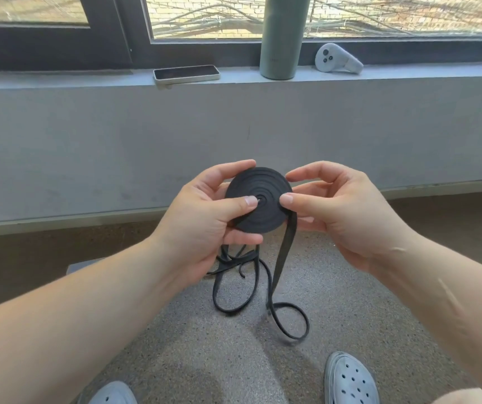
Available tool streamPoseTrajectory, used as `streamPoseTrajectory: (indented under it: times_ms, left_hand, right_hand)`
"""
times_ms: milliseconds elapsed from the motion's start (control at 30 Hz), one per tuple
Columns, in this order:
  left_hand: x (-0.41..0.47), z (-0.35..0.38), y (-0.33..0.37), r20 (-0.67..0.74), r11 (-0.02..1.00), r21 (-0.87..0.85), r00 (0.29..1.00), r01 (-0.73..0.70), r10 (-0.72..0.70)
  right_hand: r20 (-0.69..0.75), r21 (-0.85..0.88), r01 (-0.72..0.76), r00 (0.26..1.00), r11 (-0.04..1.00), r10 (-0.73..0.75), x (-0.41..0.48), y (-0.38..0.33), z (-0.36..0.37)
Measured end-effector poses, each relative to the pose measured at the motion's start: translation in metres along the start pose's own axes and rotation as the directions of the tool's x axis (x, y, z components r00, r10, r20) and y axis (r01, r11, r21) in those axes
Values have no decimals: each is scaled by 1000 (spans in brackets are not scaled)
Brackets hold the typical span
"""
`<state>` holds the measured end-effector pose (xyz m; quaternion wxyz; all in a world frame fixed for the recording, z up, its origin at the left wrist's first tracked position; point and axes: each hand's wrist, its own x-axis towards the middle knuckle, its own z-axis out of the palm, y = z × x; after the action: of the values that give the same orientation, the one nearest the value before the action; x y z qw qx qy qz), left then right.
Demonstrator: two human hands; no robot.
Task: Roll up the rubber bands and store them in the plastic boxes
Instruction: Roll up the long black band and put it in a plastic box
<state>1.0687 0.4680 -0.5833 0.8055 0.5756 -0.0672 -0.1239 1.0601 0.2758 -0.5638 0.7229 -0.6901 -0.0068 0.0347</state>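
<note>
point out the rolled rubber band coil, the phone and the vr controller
rubber band coil (258, 183): head view, upper flat face
phone (186, 72): head view, middle of screen
vr controller (328, 58): head view, round button face

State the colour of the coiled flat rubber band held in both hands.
Black; the coiled flat rubber band shows best in the head view.

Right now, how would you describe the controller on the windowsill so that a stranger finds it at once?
Find the long grey windowsill below the window. A flat phone, a tall green bottle and the controller rest on it, from left to right. The controller is the only white, rounded one, with small dark buttons on its round face.
</note>
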Motion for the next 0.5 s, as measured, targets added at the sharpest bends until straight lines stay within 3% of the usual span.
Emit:
streamPoseTrajectory:
  times_ms: [167,367,500]
  left_hand:
    - [0,-1,1,35,1000,13,999,26,-26]
    - [2,-8,13,141,986,85,978,143,-154]
    - [0,-3,8,219,979,149,961,137,-168]
  right_hand:
    - [-38,10,67,997,998,-67,-1,-3,2]
    - [49,-122,46,998,991,-41,2,-12,-12]
    - [107,-190,57,994,980,-37,2,-13,-11]
